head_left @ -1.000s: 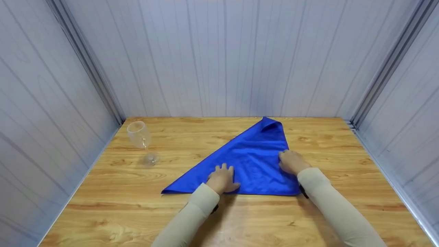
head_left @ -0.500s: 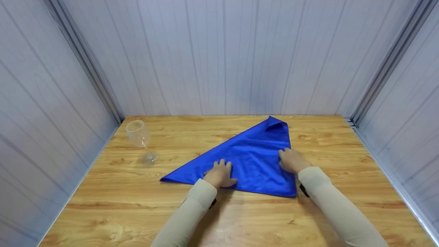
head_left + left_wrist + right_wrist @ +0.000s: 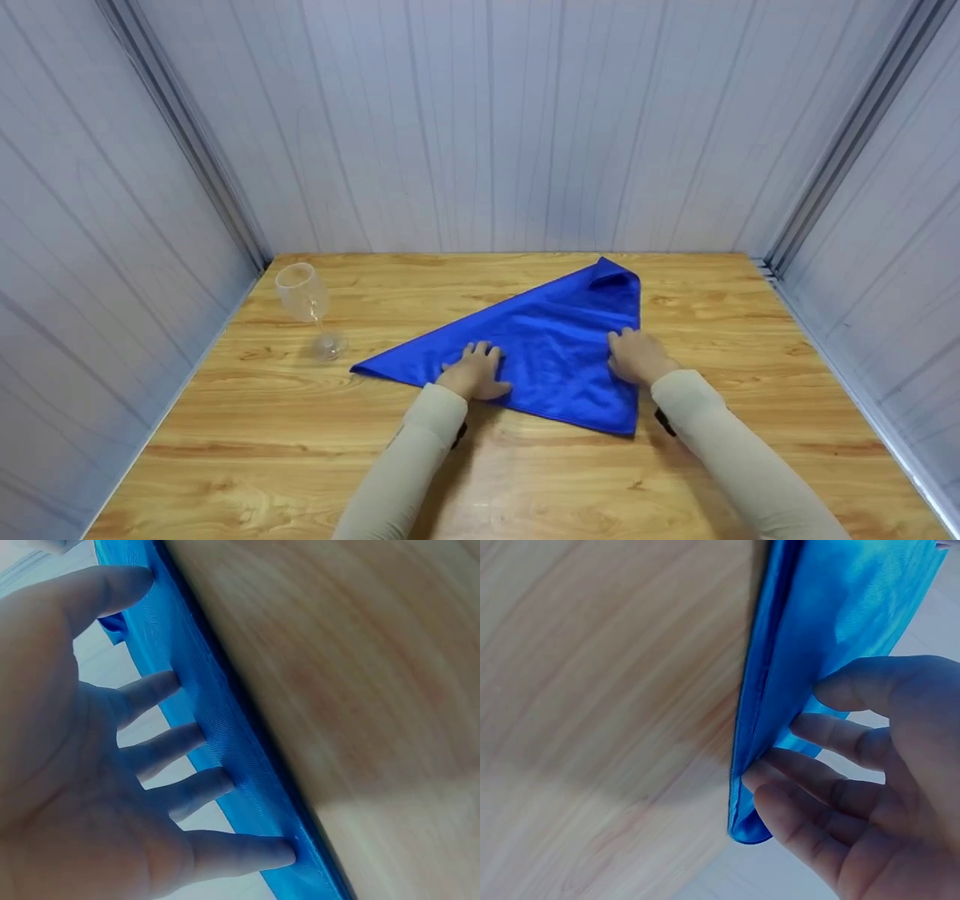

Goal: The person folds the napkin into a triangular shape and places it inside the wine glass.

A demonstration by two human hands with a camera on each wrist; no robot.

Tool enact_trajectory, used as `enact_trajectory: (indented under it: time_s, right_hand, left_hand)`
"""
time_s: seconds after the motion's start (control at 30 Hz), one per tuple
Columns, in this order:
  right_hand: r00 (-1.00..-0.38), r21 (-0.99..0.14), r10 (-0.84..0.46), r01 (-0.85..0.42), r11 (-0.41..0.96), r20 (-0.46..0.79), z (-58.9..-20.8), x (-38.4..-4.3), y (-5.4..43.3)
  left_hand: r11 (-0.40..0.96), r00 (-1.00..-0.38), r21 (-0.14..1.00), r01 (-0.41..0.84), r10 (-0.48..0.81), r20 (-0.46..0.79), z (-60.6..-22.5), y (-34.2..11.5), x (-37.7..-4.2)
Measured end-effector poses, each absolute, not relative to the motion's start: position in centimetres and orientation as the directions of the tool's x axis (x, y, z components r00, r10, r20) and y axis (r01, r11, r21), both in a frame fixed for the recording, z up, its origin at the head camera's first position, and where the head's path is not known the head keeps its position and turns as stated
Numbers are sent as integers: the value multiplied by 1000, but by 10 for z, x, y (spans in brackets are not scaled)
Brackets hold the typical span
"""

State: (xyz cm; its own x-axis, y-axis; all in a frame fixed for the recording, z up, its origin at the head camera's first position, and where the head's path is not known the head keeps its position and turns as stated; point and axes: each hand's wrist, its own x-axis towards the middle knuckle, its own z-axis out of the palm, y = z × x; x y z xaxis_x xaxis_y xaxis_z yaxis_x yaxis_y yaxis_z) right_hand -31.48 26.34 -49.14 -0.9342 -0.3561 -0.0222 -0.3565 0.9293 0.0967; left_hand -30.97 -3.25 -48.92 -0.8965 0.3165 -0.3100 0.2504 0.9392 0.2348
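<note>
Blue cloth: here it is, the blue cloth (image 3: 559,360), flat on the wood at the centre and right of centre of the head view, folded into a rough triangle, one sharp point at centre left, another at the lower right.
Top corner: up at the upper right of the cloth, the tip curls over on itself, just short of the back wall.
Left hand: the left hand (image 3: 475,371) is down on the cloth's near edge, just below the centre of the frame, fingers spread wide, and the left wrist view shows the tips meeting the fabric.
Right hand: over at centre right, the right hand (image 3: 636,356) rests on the cloth's right edge, fingers loosely bent and close together, tips against the fabric.
Sleeves: two pale sleeves (image 3: 401,457) reach in from the bottom of the frame, a dark band at each wrist.
Glass: standing at the left, well apart from the hands, a clear stemmed glass (image 3: 302,292).
Table: wood-grain table (image 3: 540,487) under it all.
Walls: pale panels, the back wall (image 3: 450,127) across the top, others along both sides.
</note>
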Motion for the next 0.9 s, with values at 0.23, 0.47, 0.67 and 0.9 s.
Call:
enact_trajectory:
  time_s: [0.23,0.47,0.67,0.9]
  right_hand:
    - [-937,62,-346,-349,935,-48,-493,-311,257]
    - [-939,33,-338,-341,940,-68,-492,-306,252]
    - [-940,6,-318,-321,947,-120,-488,-303,247]
    - [-950,-41,-295,-292,956,-106,-490,-305,251]
  left_hand:
    - [918,-896,287,272,351,-271,-491,-43,-319]
    - [900,-892,335,279,373,-257,-492,-50,-325]
    - [894,-898,349,281,374,-233,-491,-54,-329]
    - [897,-897,339,282,372,-238,-495,-53,-331]
